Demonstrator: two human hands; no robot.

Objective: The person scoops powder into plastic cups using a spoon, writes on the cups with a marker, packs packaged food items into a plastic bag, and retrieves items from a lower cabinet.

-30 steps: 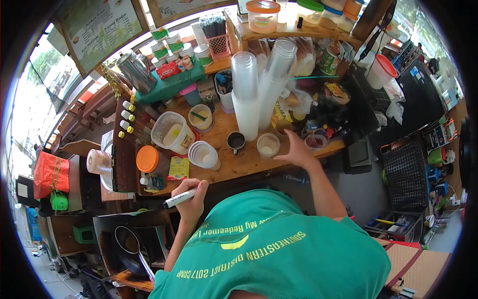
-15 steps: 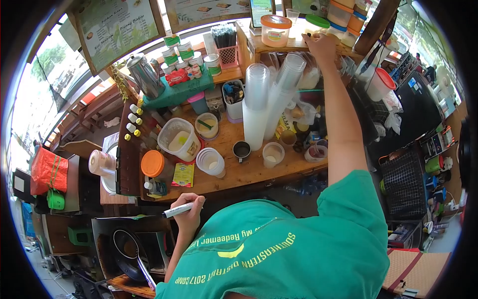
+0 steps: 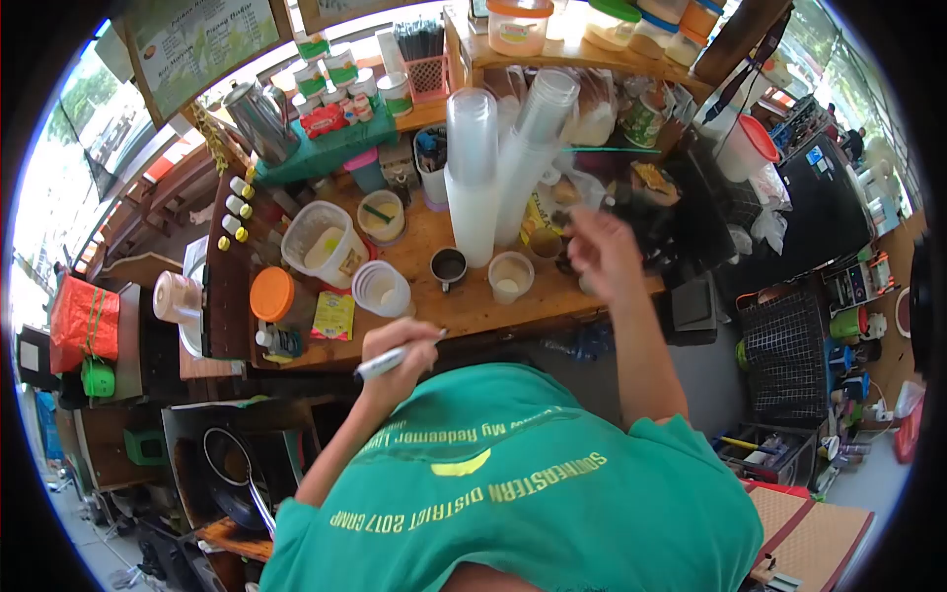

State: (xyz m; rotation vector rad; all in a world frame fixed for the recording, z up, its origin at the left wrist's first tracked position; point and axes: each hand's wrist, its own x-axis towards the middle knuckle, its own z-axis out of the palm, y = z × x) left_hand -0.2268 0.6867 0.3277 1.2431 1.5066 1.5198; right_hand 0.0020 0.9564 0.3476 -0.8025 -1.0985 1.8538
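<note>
Near the front edge of the counter point(image 3: 469, 310), the left hand point(image 3: 400, 353) gripped a marker point(image 3: 377, 366), its long axis slanting forward and right, roughly toward the pale-filled cup point(image 3: 511, 280); a short cup stack point(image 3: 372, 291) stood just beyond. The metal mug point(image 3: 449, 263) stood between stack and cup, tall cup towers point(image 3: 473, 197) behind. Near the brown cup point(image 3: 545, 243), the right hand point(image 3: 607, 259) was blurred, its grip impossible to tell
</note>
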